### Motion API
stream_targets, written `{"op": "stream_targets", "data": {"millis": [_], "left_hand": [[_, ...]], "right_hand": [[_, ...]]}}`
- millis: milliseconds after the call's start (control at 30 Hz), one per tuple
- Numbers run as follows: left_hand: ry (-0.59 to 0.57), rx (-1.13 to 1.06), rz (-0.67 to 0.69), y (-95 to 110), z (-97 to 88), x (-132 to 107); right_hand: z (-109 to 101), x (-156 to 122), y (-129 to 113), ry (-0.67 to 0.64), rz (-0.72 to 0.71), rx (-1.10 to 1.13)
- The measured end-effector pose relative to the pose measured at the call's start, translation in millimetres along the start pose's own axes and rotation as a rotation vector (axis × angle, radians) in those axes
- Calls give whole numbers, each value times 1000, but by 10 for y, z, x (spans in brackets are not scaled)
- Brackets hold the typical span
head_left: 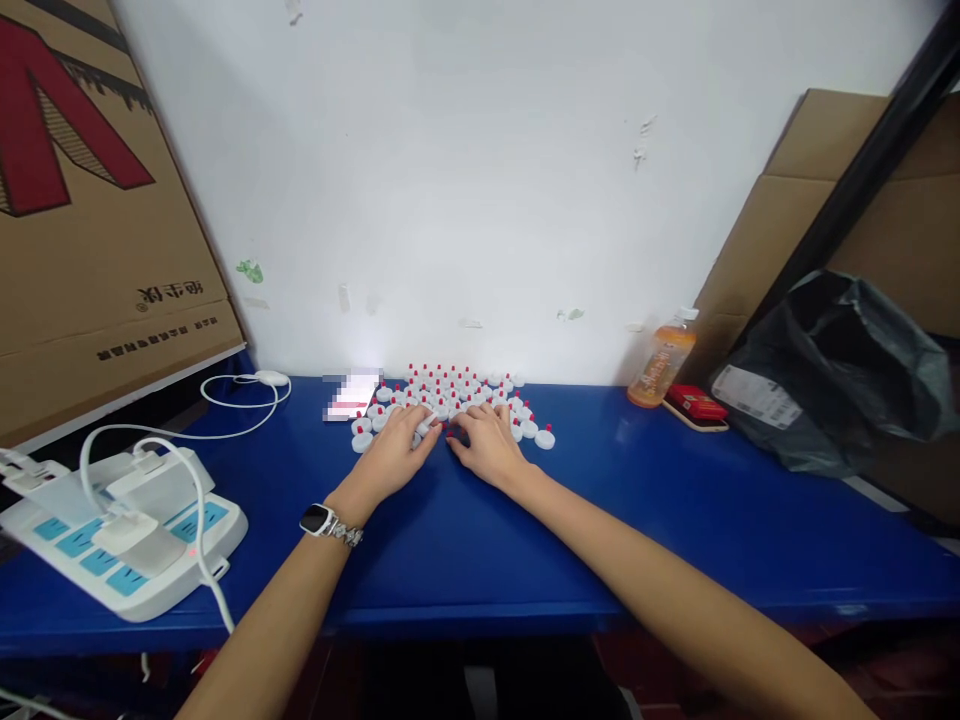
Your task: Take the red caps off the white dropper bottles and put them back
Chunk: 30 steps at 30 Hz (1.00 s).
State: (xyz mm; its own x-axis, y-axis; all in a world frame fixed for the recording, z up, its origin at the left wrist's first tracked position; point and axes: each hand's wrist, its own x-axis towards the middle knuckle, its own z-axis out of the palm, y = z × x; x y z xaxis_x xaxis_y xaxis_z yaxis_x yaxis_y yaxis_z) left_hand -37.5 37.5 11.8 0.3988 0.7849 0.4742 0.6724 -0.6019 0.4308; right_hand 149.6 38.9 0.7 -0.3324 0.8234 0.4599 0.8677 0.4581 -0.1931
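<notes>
Above the blue table point(442, 565), the left hand point(394, 450) pinched a white piece point(427, 422); the grip of the right hand point(491, 445) was indiscernible.

White caps point(545, 440), red tips point(548, 428)

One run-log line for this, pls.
left hand: holding white piece | right hand: at red-tipped white caps, grip unclear | caps: clustered on blue table

Between the left hand point(396, 448) and right hand point(491, 445) is a narrow gap; open blue table point(675, 510) right of the white caps point(545, 439), up to the bottle point(660, 365) and black bag point(817, 370); the wall point(480, 200) blocks the way behind the caps; power strip point(97, 563) and looping white cable point(200, 520) obstruct the left side
</notes>
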Motion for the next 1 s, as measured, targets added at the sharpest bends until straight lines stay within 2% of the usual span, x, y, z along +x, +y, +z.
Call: {"op": "stream_targets", "data": {"millis": [200, 433, 600, 700, 867, 1000], "left_hand": [[-41, -15, 24, 42, 60, -8], [-1, 56, -18, 63, 33, 3], [14, 100, -33, 75, 26, -10], [4, 39, 0, 84, 36, -13], [-23, -61, 4, 82, 71, -13], [-40, -116, 14, 57, 117, -25]], "right_hand": [[-4, -32, 10, 1, 21, -60], [43, 24, -62, 2, -2, -65], [6, -30, -54, 21, -9, 42], [-52, -77, -14, 41, 53, 301], [-94, -43, 44, 162, 205, 978], [-100, 5, 37, 165, 251, 1268]]}}
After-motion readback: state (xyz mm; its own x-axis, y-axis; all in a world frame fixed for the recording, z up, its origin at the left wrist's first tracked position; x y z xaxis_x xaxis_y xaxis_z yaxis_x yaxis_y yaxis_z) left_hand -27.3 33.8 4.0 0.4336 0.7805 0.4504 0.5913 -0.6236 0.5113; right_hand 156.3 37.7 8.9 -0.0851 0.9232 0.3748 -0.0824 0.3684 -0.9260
